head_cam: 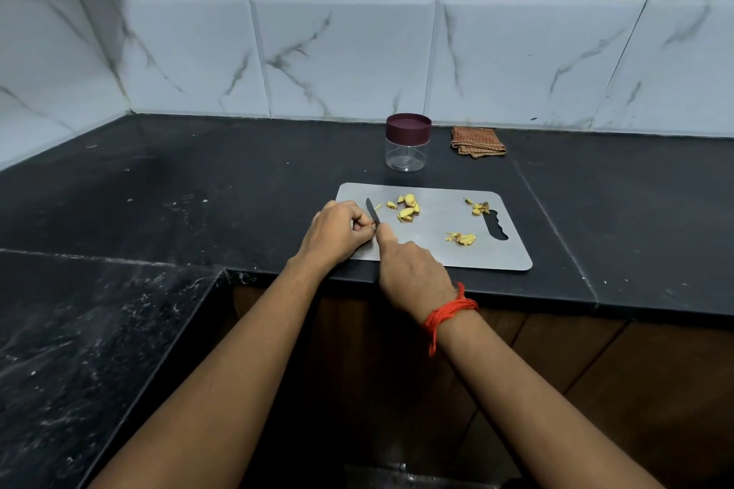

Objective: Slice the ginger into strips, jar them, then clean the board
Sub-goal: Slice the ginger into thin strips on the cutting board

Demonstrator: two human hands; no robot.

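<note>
Steel-grey board [429,250] lies on the black counter [198,179], and I judge the job about a third done: slicing is under way, jarring and cleaning are not begun. Cut ginger [407,207] lies on the board in three heaps: the largest at 11 o'clock of the board's middle, one at 2 o'clock near the handle slot, one at 4 o'clock. The pieces are too small for me to count singly. My left grip [337,232], at the board's 9 o'clock edge, has its fingers curled and pinches a small bit at the tips, nearly hidden, which I take for ginger yet to be cut. My right grip [413,274], at 7 o'clock, is closed round the handle of the knife [373,212]; the blade points to 11 o'clock, just beside the left fingertips. At 12 o'clock beyond the board stands a clear jar [408,155], empty, its maroon lid [408,126] on. At 1 o'clock lies a folded cloth [478,142], apart from the board. My count: one board, one knife, one jar, one cloth, three heaps
</note>
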